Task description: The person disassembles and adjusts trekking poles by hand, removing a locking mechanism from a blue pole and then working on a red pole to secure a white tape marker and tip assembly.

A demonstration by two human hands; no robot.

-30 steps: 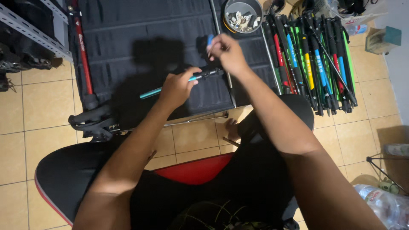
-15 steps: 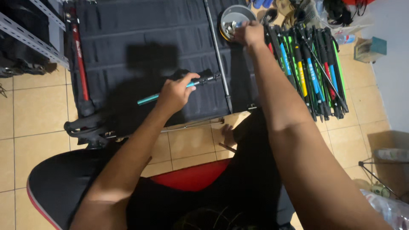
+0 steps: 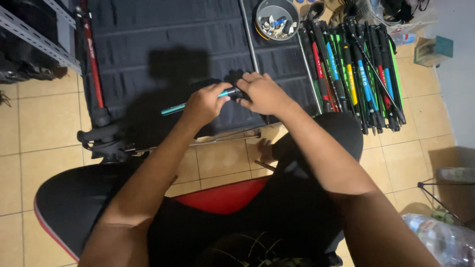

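Teal pole [image 3: 174, 108] held in both hands over the black mat [image 3: 163, 34], its long axis running low-left to upper-right

The left hand [image 3: 204, 104] is curled shut around the pole's middle, with the bare teal end sticking out past it toward the mat's left edge; the right hand [image 3: 264, 93] has its fingers closed over the dark fitting at the pole's other end, the two hands nearly touching. All this sits above the mat's near edge, roughly at its middle. A grey bowl [image 3: 275, 19] of small parts stands at the mat's far edge, beside a bundle of coloured poles [image 3: 354, 69] lying by the mat's right edge. A red-and-black pole [image 3: 92, 69] lies along the mat's left edge
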